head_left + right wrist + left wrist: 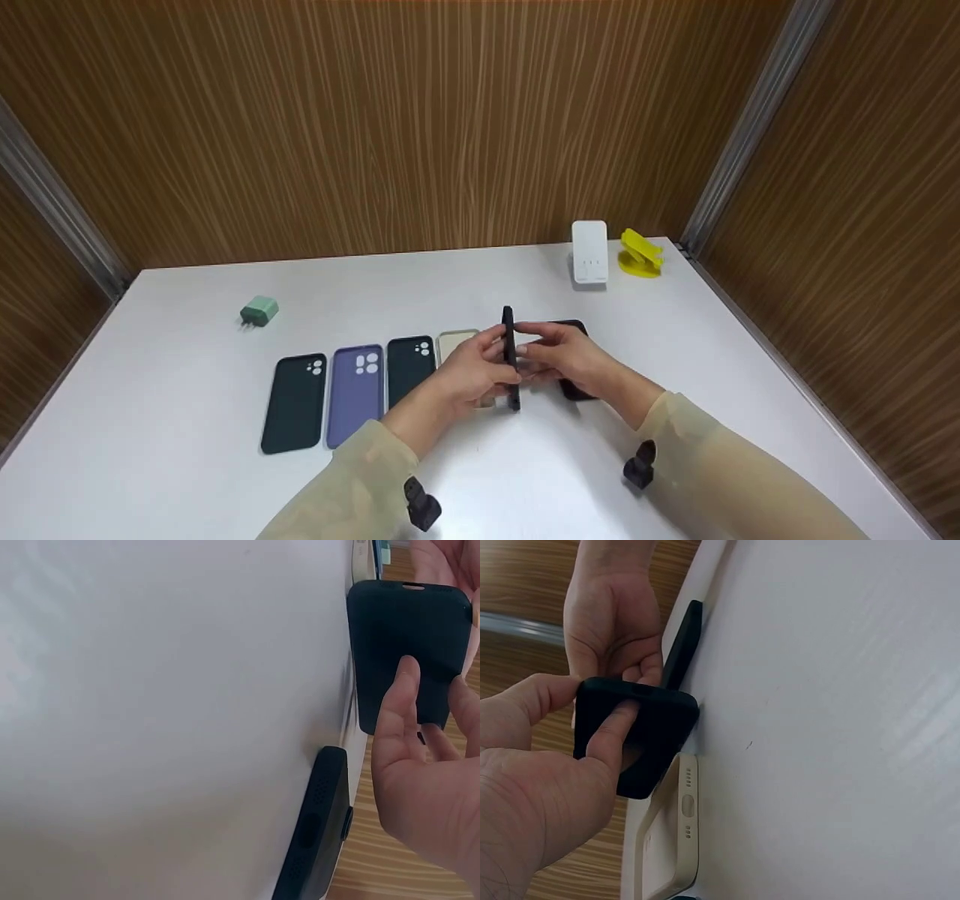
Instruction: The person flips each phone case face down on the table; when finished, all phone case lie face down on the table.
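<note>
Both hands hold a dark phone case (pixel 511 360) upright between them, seen edge-on in the head view. My left hand (pixel 469 371) grips it from the left, with one finger (pixel 613 736) laid along its face in the left wrist view. From the other side, my right hand (pixel 566 354) pinches the same case. In the right wrist view its flat back (pixel 409 630) faces the camera, with a thumb on it and a fingertip at the side edge. A dark phone-shaped piece (pixel 311 829) lies under the right hand, partly hidden.
Left of the hands, a cream case (pixel 457 339), a dark green case (pixel 409 367), a purple case (pixel 355 397) and another dark green case (pixel 294 405) lie in a row. Farther back are a green charger plug (pixel 259 310), a white stand (pixel 590 251) and a yellow stand (pixel 640 253).
</note>
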A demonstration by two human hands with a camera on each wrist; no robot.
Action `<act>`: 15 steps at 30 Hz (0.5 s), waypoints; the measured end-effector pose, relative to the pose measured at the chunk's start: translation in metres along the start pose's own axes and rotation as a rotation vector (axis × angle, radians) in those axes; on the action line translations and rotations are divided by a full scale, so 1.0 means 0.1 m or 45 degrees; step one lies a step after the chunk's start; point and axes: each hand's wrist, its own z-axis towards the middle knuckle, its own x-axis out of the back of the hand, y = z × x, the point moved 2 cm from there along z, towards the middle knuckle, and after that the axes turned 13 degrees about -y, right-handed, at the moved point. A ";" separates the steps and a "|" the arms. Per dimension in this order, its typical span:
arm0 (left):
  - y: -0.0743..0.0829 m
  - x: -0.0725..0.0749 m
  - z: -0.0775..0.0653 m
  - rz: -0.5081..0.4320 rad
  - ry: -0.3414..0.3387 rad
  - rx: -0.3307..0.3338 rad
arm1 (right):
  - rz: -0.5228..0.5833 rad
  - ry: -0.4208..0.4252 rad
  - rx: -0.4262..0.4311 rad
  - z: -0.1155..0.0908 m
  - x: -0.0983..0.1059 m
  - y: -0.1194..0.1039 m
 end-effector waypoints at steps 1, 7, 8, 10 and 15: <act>0.00 0.00 0.00 -0.003 0.000 -0.004 | -0.019 0.009 0.001 0.00 -0.01 0.00; 0.01 0.00 -0.02 -0.036 -0.005 -0.044 | -0.185 0.085 0.007 0.02 -0.04 -0.04; 0.01 0.00 -0.02 -0.041 -0.006 -0.051 | -0.214 0.098 0.005 0.02 -0.04 -0.05; 0.01 -0.01 -0.03 -0.050 -0.008 -0.061 | -0.264 0.121 0.006 0.02 -0.05 -0.07; 0.03 -0.02 -0.05 -0.072 -0.014 -0.076 | -0.308 0.156 -0.003 0.00 -0.05 -0.09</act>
